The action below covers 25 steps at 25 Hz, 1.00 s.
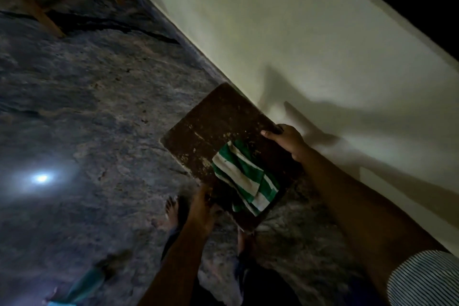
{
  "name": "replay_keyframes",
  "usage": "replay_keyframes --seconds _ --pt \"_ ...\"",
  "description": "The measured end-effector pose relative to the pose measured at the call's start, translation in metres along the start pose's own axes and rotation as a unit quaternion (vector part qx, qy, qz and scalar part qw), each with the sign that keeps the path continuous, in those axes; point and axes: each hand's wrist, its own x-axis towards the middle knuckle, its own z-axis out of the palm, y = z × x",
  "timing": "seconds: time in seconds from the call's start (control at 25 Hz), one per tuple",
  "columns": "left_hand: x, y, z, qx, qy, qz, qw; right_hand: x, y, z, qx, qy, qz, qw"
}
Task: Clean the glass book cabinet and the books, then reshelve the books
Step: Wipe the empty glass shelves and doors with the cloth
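Curling over the far right edge of the book (218, 126), the fingers (269, 134) of the right hand (285, 140) clamp it with the thumb underneath. The left hand (202, 208) grips the near left edge, blurred, its fingertips tucked around the cover. Between the two hands a green-and-white striped cloth (244, 176) lies loose on the cover, touched by neither. The book is held flat in the air above the stone floor (99, 107), just beside the pale wall (273, 32). Its brown cover is speckled with pale dust or wear, so the wiping of this one looks unfinished at best. The glass cabinet is out of view, as are any other books. Reshelving therefore seems to lie ahead, and how much of the cabinet is cleaned cannot be told
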Motion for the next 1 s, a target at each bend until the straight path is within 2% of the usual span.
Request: replay_keyframes --seconds 0.12,0.28,0.4,0.48,0.64,0.76,0.92,1.0 --pt "0.006 -0.063 -0.002 -0.04 0.001 -0.01 0.999 -0.014 0.021 -0.01 -0.043 -0.019 -0.02 0.999" --pt "0.014 -0.107 -0.011 -0.053 0.0 -0.018 0.998 -0.023 0.047 -0.009 -0.054 -0.021 -0.008 0.998" --pt "0.015 -0.115 -0.013 -0.018 0.027 -0.016 0.999 -0.029 0.067 -0.008 -0.026 -0.031 0.006 0.999" --pt "0.008 -0.113 -0.011 -0.007 0.018 -0.018 1.0 -0.033 0.076 -0.007 -0.016 -0.033 0.006 0.999" --pt "-0.007 -0.109 -0.005 0.004 0.022 -0.012 1.0 -0.048 0.074 -0.008 -0.027 -0.034 -0.023 0.999" --pt "-0.01 -0.103 0.002 0.01 0.028 -0.005 1.0 -0.062 0.078 -0.009 -0.026 -0.005 -0.056 0.998" --pt "-0.016 -0.098 0.006 0.057 0.041 -0.007 0.997 -0.099 0.083 0.013 0.102 0.107 -0.076 0.986" --pt "-0.017 -0.094 0.003 0.114 0.054 -0.009 0.992 -0.12 0.089 0.043 0.08 0.113 -0.063 0.988"
